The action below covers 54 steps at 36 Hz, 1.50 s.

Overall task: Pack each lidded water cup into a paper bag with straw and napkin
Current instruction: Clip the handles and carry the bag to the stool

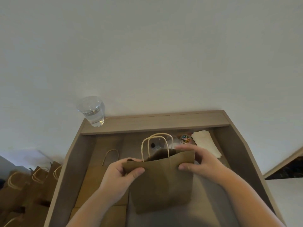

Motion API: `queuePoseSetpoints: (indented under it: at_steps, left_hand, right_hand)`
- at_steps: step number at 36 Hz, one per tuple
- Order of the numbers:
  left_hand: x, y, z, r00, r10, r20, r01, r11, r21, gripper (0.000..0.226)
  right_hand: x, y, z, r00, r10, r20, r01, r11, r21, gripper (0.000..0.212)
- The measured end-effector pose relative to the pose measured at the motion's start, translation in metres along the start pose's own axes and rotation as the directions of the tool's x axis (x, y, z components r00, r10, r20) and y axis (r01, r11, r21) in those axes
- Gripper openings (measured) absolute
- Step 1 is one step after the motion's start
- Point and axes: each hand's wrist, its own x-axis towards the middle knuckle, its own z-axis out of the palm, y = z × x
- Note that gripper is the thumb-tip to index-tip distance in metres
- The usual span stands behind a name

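Paper bag [162, 182] is upright over the desk [155, 122], left hand [120, 175] pinching its top left corner, right hand [202, 161] pinching the top right rim; looks light, thin, easily creased, so rim or twine handles [155, 136] seem the safest hold.

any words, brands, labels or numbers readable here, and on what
No readable text anywhere. The paper bag pinched by the left hand and right hand is plain brown, the water cup is clear and unprinted, the napkins are blank. The tub of coloured clips is too blurred to show any label.
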Motion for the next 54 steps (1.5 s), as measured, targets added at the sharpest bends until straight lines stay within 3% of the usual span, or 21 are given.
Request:
queuePoseSetpoints:
  at_steps: [4,7,11,14,19,22,29,35,38,39,41,42,44,50,54]
  left_hand:
    - [-0.001,0.006,0.000,1.000,-0.019,-0.007,0.019,0.998,-0.066,0.017]
    - [-0.003,0.007,0.003,1.000,-0.016,-0.009,0.015,0.998,-0.067,0.018]
    - [-0.002,0.009,0.001,0.998,-0.007,0.060,0.011,0.998,-0.059,0.032]
    - [0.003,0.015,-0.002,0.983,-0.010,0.184,0.031,0.993,-0.113,0.043]
    - [0.011,0.020,0.005,0.993,-0.060,0.101,0.071,0.992,-0.107,0.016]
    - [0.009,0.020,0.008,0.997,-0.069,0.018,0.071,0.991,-0.118,0.011]
    - [-0.001,0.022,0.018,0.996,-0.084,-0.026,0.078,0.983,-0.165,0.012]
    - [-0.003,0.028,0.015,0.995,-0.099,0.006,0.099,0.985,-0.140,0.013]
    - [-0.003,0.025,0.015,0.992,-0.114,0.051,0.120,0.983,-0.139,0.014]
    - [-0.004,0.024,0.016,0.991,-0.118,0.060,0.126,0.982,-0.139,0.014]
    - [-0.005,0.023,0.017,0.989,-0.129,0.072,0.137,0.982,-0.131,0.014]
    - [-0.005,0.021,0.018,0.989,-0.126,0.074,0.135,0.982,-0.135,0.015]
    - [-0.006,0.019,0.018,0.990,-0.119,0.070,0.128,0.983,-0.134,0.017]
    - [-0.006,0.017,0.008,0.990,-0.074,0.122,0.078,0.997,-0.026,0.022]
    - [-0.006,0.014,0.000,0.991,-0.052,0.123,0.054,0.998,-0.013,0.033]
  right_hand:
    - [-0.002,0.001,0.000,0.997,-0.066,-0.027,0.069,0.989,0.129,0.037]
    - [-0.007,0.006,0.000,0.997,-0.081,-0.001,0.081,0.994,0.077,0.013]
    - [-0.013,0.005,0.003,0.997,-0.067,0.028,0.066,0.997,0.032,0.034]
    - [-0.010,0.001,0.005,0.993,0.047,0.110,-0.052,0.998,0.044,0.050]
    - [-0.002,-0.005,0.005,0.992,0.077,0.102,-0.082,0.996,0.044,0.022]
    - [-0.003,-0.004,0.005,0.994,0.072,0.080,-0.079,0.993,0.089,0.021]
    - [-0.011,0.009,0.012,0.999,0.047,0.024,-0.051,0.979,0.198,0.027]
    - [-0.013,0.012,-0.008,0.982,0.072,0.172,-0.111,0.967,0.228,0.065]
    - [0.010,0.033,-0.017,0.990,0.109,0.089,-0.137,0.890,0.436,0.078]
    - [0.023,0.040,-0.018,0.987,0.159,0.021,-0.151,0.885,0.440,0.073]
    - [0.053,0.056,-0.020,0.953,0.228,-0.199,-0.195,0.965,0.174,0.045]
    - [0.066,0.067,-0.022,0.925,0.214,-0.314,-0.229,0.973,-0.010,0.029]
    - [0.089,0.083,-0.028,0.882,0.185,-0.433,-0.288,0.940,-0.185,0.019]
    - [0.144,0.103,-0.041,0.840,0.191,-0.508,-0.412,0.833,-0.369,0.029]
    - [0.163,0.110,-0.048,0.831,0.249,-0.497,-0.494,0.741,-0.455,0.020]
